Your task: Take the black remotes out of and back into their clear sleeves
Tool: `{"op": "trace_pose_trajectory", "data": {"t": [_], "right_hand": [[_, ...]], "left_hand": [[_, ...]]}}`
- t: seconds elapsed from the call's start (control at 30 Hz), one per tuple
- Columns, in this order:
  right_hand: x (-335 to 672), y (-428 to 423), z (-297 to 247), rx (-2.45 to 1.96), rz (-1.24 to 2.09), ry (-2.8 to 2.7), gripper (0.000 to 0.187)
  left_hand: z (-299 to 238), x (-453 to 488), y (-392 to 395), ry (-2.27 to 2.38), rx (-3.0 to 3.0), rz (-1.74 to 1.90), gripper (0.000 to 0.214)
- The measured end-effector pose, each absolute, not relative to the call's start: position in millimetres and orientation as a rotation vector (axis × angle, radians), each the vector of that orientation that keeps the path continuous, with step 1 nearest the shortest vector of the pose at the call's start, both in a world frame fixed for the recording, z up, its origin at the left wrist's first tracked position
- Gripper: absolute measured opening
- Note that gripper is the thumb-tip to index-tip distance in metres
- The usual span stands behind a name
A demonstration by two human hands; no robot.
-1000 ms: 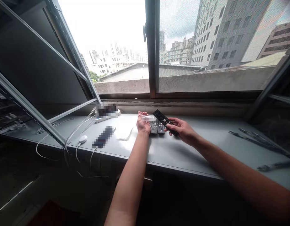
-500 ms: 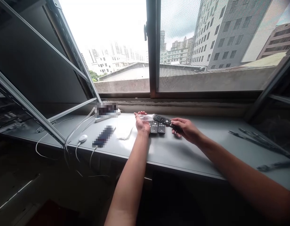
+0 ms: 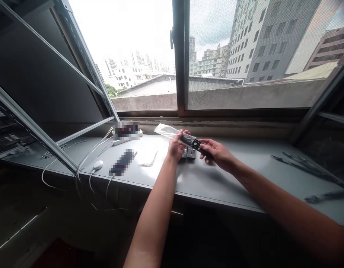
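Remote control has slid well into the clear plastic sleeve, above the other remotes. Left hand pinches the sleeve, exact finger contact hard to make out; right hand grips the uncovered end. Looks light and stiff, film probably soft, slippery: best held by that bare end.

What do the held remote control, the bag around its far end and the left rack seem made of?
Remote control: likely hard plastic, by its black, fairly matte body.
Bag: apparently thin plastic film, see-through, creased and shiny.
Rack: probably grey metal, by its straight, angular bars and dull sheen.
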State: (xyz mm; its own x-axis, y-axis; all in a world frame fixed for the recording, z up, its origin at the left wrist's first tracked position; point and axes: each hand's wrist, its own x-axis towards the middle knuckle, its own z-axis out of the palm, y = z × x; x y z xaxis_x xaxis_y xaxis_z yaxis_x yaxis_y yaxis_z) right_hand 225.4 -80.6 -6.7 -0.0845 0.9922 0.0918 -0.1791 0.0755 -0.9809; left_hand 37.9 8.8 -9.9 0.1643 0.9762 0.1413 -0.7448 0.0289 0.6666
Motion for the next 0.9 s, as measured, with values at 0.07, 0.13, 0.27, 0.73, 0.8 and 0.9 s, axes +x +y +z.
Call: {"op": "trace_pose_trajectory", "data": {"t": [0.07,0.13,0.27,0.73,0.8,0.9], "right_hand": [[224.1,-79.4,-9.1,-0.958,1.271,-1.195,0.041],[223.1,-78.1,-10.8,-0.941,1.262,-1.192,0.041],[222.2,-77.7,-9.9,-0.942,1.289,-1.153,0.040],[223.3,-85.2,-6.0,-1.234,1.355,-1.575,0.052],[222.7,-85.3,-6.9,-1.230,1.356,-1.561,0.054],[222.0,-83.9,-10.3,-1.188,1.333,-1.496,0.055]], "left_hand": [[-11.1,39.2,6.0,0.410,0.798,1.328,0.024],[-12.6,40.1,4.6,0.399,0.852,1.279,0.026],[-14.1,41.5,4.6,0.365,0.839,1.238,0.025],[-7.6,39.4,9.3,0.359,0.521,1.424,0.018],[-8.1,40.2,6.9,0.355,0.549,1.393,0.019],[-9.6,41.2,3.8,0.348,0.626,1.338,0.022]]}}
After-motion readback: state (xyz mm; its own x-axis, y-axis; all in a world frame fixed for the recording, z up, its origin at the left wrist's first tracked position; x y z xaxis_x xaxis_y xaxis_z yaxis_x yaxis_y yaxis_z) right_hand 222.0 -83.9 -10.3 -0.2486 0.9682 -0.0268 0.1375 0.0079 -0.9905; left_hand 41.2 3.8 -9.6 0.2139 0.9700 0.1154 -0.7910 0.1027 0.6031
